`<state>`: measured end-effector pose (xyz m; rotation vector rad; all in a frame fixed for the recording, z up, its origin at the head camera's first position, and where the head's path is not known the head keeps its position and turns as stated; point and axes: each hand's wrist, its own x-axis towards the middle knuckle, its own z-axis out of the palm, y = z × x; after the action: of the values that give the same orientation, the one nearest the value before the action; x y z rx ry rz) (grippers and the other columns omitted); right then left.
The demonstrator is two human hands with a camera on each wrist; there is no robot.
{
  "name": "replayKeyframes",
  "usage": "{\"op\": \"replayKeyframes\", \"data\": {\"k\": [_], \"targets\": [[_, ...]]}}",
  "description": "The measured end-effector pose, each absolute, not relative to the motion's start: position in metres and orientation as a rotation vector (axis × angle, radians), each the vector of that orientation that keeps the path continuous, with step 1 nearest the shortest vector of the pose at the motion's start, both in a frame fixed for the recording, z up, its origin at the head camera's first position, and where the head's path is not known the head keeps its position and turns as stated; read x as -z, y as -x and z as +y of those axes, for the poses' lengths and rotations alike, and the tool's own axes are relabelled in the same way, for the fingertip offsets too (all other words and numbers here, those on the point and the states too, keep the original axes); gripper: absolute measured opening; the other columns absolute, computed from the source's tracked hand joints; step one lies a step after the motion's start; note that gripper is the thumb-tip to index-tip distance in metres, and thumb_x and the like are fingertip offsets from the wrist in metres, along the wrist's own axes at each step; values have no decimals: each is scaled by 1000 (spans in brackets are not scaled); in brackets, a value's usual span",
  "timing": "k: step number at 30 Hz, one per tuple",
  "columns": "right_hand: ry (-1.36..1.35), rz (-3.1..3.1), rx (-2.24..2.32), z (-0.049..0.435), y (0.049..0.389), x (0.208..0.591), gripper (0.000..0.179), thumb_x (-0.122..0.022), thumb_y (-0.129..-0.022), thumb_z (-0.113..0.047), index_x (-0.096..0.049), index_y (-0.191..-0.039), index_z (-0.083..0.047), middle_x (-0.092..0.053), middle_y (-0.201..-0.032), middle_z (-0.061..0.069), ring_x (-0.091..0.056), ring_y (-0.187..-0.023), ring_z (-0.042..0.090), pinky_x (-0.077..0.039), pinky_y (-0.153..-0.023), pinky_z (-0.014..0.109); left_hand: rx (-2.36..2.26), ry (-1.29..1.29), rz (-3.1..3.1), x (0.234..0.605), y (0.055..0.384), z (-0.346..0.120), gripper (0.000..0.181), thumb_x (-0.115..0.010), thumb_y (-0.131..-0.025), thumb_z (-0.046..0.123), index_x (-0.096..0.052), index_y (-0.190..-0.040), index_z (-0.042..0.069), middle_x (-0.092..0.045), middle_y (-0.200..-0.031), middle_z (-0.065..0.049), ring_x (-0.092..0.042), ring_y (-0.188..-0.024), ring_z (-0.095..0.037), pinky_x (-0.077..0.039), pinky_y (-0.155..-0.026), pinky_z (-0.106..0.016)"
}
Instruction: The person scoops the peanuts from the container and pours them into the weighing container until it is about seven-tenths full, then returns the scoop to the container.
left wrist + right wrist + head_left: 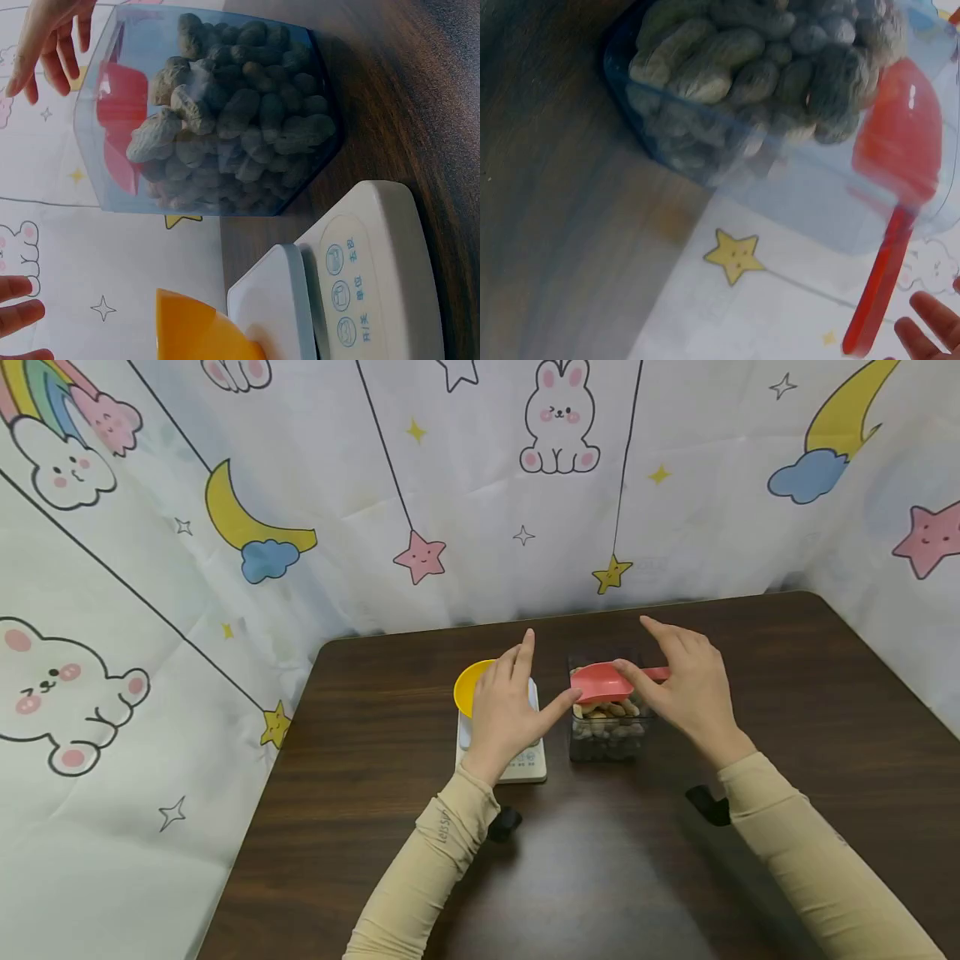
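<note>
Glare and soft shadows mark the tabletop.

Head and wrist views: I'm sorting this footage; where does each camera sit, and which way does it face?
Head: on the head, facing forward and down at the table; left hand, right hand and sleeves show.
Left wrist: on that wrist, image sideways, facing the scale, bowl and box; left fingers and part of the right hand show.
Right wrist: on that wrist, image sideways, facing the box and scoop; right fingers show.
Both wrist views share box, peanuts and scoop.

Cartoon-print backdrop behind dark tabletop
</note>
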<state>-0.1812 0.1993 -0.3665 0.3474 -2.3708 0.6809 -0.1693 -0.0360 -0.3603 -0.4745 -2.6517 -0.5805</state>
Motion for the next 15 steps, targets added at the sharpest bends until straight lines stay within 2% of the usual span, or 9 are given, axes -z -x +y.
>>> {"op": "replayKeyframes", "data": {"k": [6,15], "targets": [[-258,-2384,-760,211,181,368,69,-73,-77,-39,-48,-137,-14,-58,-125,23,-47,-118,42,-35,-99,60,596,485,-2656,366,169,-29,90,-53,-82,64,-16,-151,20,-47,-140,-6,-47,-125,-23,-39,-105,-43],[-197,-2399,-842,222,179,378,68,-70,-79,-43,-48,-137,-14,-56,-127,22,-47,-116,43,-35,-96,60,667,486,-2677,374,169,-19,90,-54,-80,65,-18,-150,21,-49,-138,-6,-48,-124,-23,-41,-104,-42]]}}
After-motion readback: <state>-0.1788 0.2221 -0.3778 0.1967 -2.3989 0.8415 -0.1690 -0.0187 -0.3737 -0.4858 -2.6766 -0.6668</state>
